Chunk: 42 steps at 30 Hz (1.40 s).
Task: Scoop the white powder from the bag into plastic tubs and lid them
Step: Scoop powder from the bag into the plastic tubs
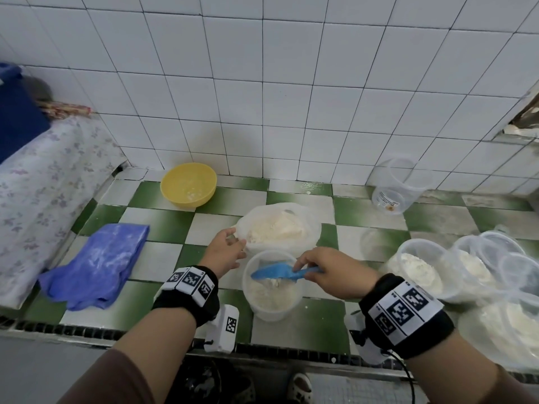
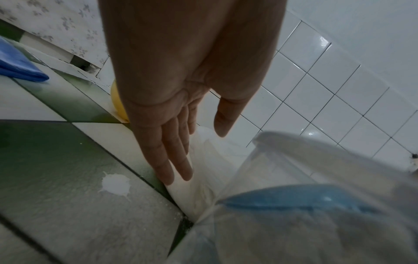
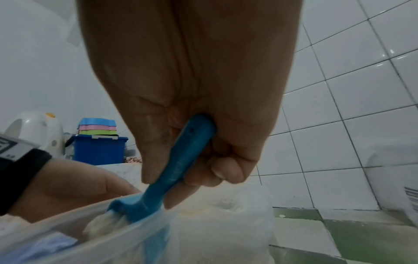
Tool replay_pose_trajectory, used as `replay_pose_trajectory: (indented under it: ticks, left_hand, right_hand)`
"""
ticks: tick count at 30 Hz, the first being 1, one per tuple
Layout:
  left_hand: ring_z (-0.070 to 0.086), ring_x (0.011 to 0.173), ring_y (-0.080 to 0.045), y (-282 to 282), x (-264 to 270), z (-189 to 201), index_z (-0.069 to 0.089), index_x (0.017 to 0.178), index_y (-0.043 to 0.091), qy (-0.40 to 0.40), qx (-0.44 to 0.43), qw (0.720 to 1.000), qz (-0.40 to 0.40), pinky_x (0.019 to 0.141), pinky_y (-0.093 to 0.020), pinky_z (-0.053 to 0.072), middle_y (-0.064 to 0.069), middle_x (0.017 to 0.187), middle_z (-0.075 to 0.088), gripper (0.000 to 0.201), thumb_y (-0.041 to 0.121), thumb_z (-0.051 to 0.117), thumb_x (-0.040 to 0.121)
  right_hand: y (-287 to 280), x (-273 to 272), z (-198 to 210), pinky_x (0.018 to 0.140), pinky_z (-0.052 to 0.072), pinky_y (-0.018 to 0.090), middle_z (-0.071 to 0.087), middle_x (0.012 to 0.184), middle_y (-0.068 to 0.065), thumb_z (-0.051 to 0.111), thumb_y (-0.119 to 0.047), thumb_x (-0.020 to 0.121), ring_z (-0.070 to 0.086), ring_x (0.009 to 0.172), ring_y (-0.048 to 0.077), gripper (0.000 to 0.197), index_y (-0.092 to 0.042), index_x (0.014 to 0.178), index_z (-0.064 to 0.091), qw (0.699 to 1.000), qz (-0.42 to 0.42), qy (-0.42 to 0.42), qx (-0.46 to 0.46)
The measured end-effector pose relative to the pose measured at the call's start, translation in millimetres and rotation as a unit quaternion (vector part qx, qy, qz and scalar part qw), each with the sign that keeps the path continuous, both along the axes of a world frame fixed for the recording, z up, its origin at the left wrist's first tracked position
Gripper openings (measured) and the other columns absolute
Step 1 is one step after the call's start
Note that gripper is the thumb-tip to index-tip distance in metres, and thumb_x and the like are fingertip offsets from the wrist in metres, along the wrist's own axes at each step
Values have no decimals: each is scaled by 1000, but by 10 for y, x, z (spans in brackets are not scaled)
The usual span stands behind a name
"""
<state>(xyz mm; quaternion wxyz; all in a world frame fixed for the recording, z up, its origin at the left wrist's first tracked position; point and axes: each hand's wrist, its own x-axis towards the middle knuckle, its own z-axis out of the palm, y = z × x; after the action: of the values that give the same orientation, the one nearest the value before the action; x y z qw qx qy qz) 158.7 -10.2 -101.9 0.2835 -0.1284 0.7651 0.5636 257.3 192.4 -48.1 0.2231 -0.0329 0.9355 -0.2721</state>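
A clear bag of white powder [image 1: 277, 225] stands open on the checkered counter. In front of it sits a clear plastic tub [image 1: 271, 290], partly filled. My right hand [image 1: 323, 269] grips the handle of a blue scoop [image 1: 277, 272], whose bowl hangs over the tub with powder in it. The right wrist view shows my right hand [image 3: 192, 107] curled round the scoop handle [image 3: 181, 160] above the tub rim [image 3: 90, 237]. My left hand [image 1: 230, 249] rests with straight fingers [image 2: 172, 151] against the bag's left side [image 2: 203, 178], holding nothing.
Several tubs with powder [image 1: 420, 266] crowd the right edge. A yellow bowl [image 1: 189, 184] sits by the tiled wall, a blue cloth [image 1: 96, 263] lies at left, and a clear jar [image 1: 399, 185] lies at back right. A powder spill [image 2: 115, 184] marks the counter.
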Motion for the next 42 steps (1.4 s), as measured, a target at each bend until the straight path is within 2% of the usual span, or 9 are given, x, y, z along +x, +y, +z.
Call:
replay_pose_trajectory:
  ticks: [9,17,19,23,27,30,32,39,42]
  left_hand:
    - [63,105,-26,-4,-4,-3,35,142,15,-1,-2,1000,-1,93,-46,52,-10,132,55,49,15,54,97]
    - [64,103,-26,6,-41,-8,36,142,15,-5,-1,1000,2,93,-46,52,-10,132,55,48,14,53,97]
    - [64,103,-26,8,-53,-5,36,142,15,-4,-4,1000,0,93,-45,52,-10,132,55,48,14,53,97]
    - [63,104,-26,4,-75,8,35,141,16,0,-10,1000,-3,90,-43,52,-9,132,54,48,16,53,97]
    - [63,105,-27,3,-107,15,35,141,14,3,-8,1000,-1,89,-42,52,-10,132,54,48,15,53,97]
    - [63,105,-28,0,-129,11,34,141,13,4,-4,1000,-1,90,-43,51,-11,131,54,48,16,52,97]
    - [62,105,-28,-2,-145,6,34,142,13,3,-1,1000,-1,91,-44,52,-12,132,53,48,16,52,98]
    - [64,101,-34,26,-230,-4,35,141,11,-21,21,1000,8,84,-45,55,-16,125,55,48,11,53,97]
    - [65,98,-37,44,-276,9,35,140,10,-30,39,999,9,84,-47,55,-18,122,56,51,7,56,94]
  right_hand:
    - [-4,5,4,88,37,20,47,99,-11,54,-4,88,43,99,10,34,-31,106,64,998,27,54,21]
    - [100,-55,73,68,34,10,44,84,-18,56,-13,91,44,76,-1,23,-26,108,64,999,11,36,-19]
    - [148,-71,114,69,37,10,50,87,-16,55,-17,92,48,77,-1,20,-24,108,65,999,5,17,-41]
    - [301,-112,218,83,47,25,65,97,-3,55,-19,93,59,88,10,18,-26,105,67,995,-23,-16,-96]
    - [468,-152,342,76,49,13,68,80,-7,54,-12,93,61,73,-1,18,-19,104,68,976,-108,-15,-188]
    - [572,-242,313,81,46,26,69,73,-14,54,-16,94,59,77,8,18,-21,100,69,978,-136,26,-153]
    - [601,-322,280,83,45,29,68,75,-21,53,-15,94,58,79,10,18,-12,96,70,980,-149,48,-126]
    - [509,-598,27,80,43,26,64,105,5,47,-15,94,57,96,22,23,-14,112,63,986,-77,90,115]
    - [470,-705,-127,83,44,27,64,109,6,51,-12,91,57,99,23,24,-16,111,62,984,-25,60,163]
